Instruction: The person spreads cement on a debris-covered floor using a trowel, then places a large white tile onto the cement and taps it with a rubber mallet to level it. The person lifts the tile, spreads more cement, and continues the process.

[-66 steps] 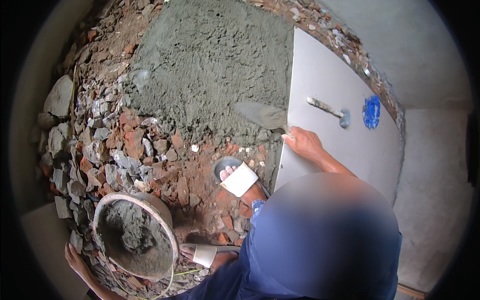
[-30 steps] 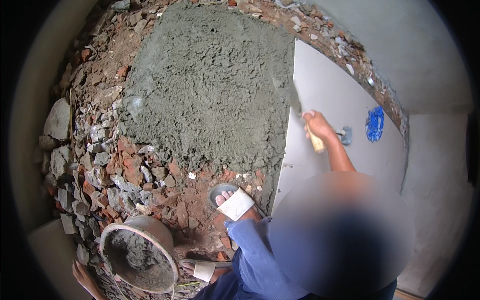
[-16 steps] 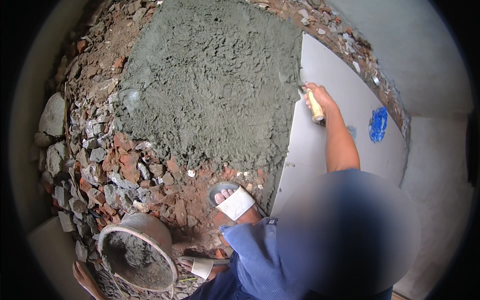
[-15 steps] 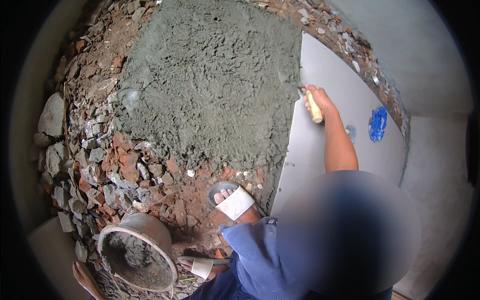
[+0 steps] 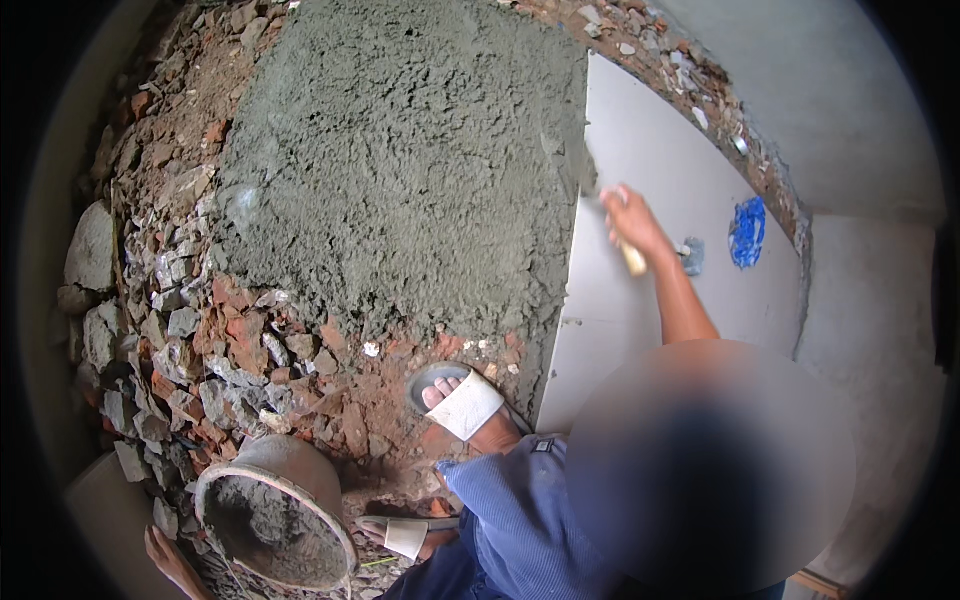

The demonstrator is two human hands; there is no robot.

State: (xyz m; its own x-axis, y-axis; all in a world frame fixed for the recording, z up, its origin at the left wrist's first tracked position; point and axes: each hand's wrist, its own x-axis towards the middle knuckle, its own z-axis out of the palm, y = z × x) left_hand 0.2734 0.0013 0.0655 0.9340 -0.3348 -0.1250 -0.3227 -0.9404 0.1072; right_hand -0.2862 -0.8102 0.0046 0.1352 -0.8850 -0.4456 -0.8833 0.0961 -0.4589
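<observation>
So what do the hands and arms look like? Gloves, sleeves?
Right hand: ungloved. Right forearm: bare, no watch or band visible; a blurred patch hides any sleeve. Left hand: also ungloved, left forearm bare as far as it shows. Blue clothing shows beside the blur; can't tell if any is sleeve.

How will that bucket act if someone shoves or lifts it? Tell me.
The bucket will probably feel heavy, since gray mortar sits inside. Shoved, it may catch or tip, because uneven rubble lies around it. If it went over, its round side could let it roll.
</observation>
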